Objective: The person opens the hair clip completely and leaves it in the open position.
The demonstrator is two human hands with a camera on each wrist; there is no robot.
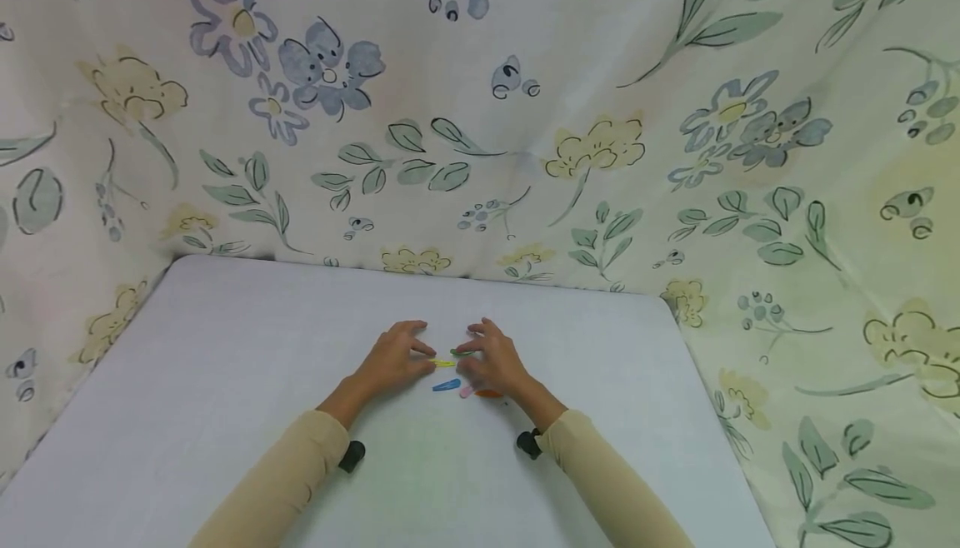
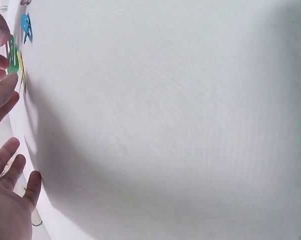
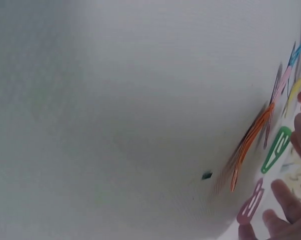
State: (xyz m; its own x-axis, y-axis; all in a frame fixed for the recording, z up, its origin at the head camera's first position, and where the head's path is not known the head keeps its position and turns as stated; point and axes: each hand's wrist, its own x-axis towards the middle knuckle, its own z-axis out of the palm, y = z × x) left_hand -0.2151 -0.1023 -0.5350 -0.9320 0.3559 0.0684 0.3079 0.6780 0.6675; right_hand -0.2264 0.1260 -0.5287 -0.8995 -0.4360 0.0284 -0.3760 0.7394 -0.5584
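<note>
My left hand point(image 1: 395, 356) has its thumb and index finger at one end of a yellow snap hair clip point(image 1: 445, 363), seemingly pinching it just above the white table. Across from it, my right hand point(image 1: 497, 362) holds a green snap hair clip point(image 3: 277, 149) between thumb and forefinger. A blue hair clip point(image 1: 447, 385) lies in front of the hands. Beside it are a pink clip point(image 1: 467, 391) and an orange clip point(image 1: 489, 394), partly under the right hand. In the right wrist view, a mauve clip point(image 3: 251, 201) sits by that hand's outer fingers; the head view hides it.
The white tabletop point(image 1: 225, 340) has a floral cloth point(image 1: 450, 132) hanging behind it and at its sides. Black wrist cameras point(image 1: 352, 455) sit under both forearms. A small dark piece point(image 3: 207, 175) lies near the orange clip in the right wrist view.
</note>
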